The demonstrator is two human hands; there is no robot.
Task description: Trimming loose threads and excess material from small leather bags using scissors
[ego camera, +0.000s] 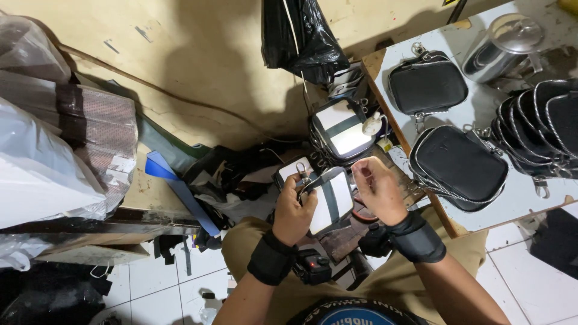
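My left hand [293,212] grips a small black pouch [329,200] with white panels and a silver zipper, holding it by its left edge near the zipper pull. My right hand [374,188] sits just to the right of the pouch, its fingers curled close to the pouch's upper right corner; whether they pinch anything I cannot tell. Both wrists wear black bands. Just behind the held pouch lies another like it [293,169], and a stack of the same pouches [343,132] stands farther back.
A white table [512,204] at the right carries two black zip pouches [427,83] [459,164], a row of several more [545,126] and a metal pot [503,47]. A black plastic bag [301,36] hangs above. Bags and fabric pile at left [54,156]; scraps litter the tiled floor.
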